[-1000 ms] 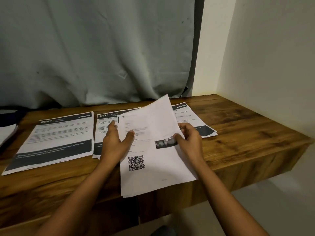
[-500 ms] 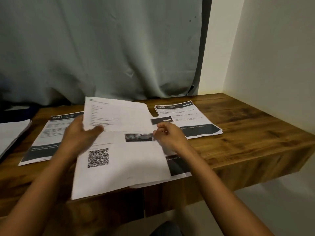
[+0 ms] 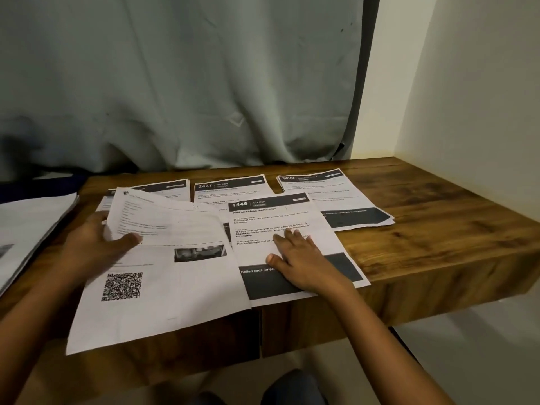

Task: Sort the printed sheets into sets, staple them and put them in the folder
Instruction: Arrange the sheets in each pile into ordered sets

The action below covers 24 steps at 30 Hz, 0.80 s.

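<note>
The left hand [image 3: 96, 244] holds the QR-code sheet [image 3: 163, 287] near its left edge: the thumb lies on top, and the other fingers are hidden beneath the paper. The upper half of this sheet bends up from the bench [image 3: 438, 229], and its lower part hangs over the front edge. The right hand [image 3: 298, 258] lies flat, fingers straight and a little spread, pressing on sheet 1345 [image 3: 277, 223]. This sheet is just beside the QR-code sheet on the right; their edges meet, but I cannot tell which lies on top. The heading "Peel and clean boiled eggs" is readable, though the hand covers part of the lines below. Behind, sheet 2437 [image 3: 230, 188] is half covered by these two. Further left, another dark-headed sheet [image 3: 172, 188] shows only its top right part, so its number cannot be read. The pile 3638 [image 3: 321, 191] lies at the right, with blurred small text. A paper stack [image 3: 29, 229] is cut off by the left border. A grey curtain [image 3: 175, 83] hangs behind
</note>
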Motion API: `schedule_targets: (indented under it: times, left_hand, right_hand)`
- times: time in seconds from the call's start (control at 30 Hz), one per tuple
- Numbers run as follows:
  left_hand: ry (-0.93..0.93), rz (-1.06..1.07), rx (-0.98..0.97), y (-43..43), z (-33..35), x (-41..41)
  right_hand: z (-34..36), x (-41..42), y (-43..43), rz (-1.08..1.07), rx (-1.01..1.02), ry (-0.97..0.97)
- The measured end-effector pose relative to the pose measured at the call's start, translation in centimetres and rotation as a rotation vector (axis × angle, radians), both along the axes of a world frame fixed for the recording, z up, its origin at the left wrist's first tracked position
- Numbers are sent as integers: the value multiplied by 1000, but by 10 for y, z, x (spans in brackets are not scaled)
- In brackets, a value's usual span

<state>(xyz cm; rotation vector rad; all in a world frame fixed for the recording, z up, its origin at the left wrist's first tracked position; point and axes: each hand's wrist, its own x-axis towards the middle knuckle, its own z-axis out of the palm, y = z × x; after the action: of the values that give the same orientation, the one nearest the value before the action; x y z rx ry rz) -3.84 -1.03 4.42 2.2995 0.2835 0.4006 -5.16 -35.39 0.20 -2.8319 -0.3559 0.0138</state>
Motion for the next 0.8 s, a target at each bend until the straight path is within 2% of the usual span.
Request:
schedule_targets:
  times: [0.07,0.17,0.23,0.3,0.37,0.4,0.47,0.53,0.67,0.8]
  left_hand:
    - [-14,12,101,1,5,-3]
    - [-66,-104,327,-8,16,-16]
    - [-40,-265,361,-26,20,-37]
    - [89,-523,358,-46,18,-58]
    - [230,-749,468,-59,3,-68]
    - [284,-796,535,-63,-7,-69]
    - [326,-788,668,-67,-27,-70]
    - [266,-747,762,-67,-39,-70]
    - [215,-734,781,-56,-46,-69]
    - [204,-745,752,-48,-43,-72]
  right_hand:
    - [2,-2,0,17,65,-40]
    - [10,-13,-4,93,206,-119]
    - [15,-24,-7,173,158,-64]
    - [16,-32,-9,215,50,19]
    - [14,-35,-10,231,-30,52]
    - [13,-37,-11,239,-49,58]
    - [12,-38,-13,253,-45,77]
    - [13,-40,-18,270,-22,103]
    - [14,-43,-26,298,-26,108]
    - [19,-46,-37,309,83,131]
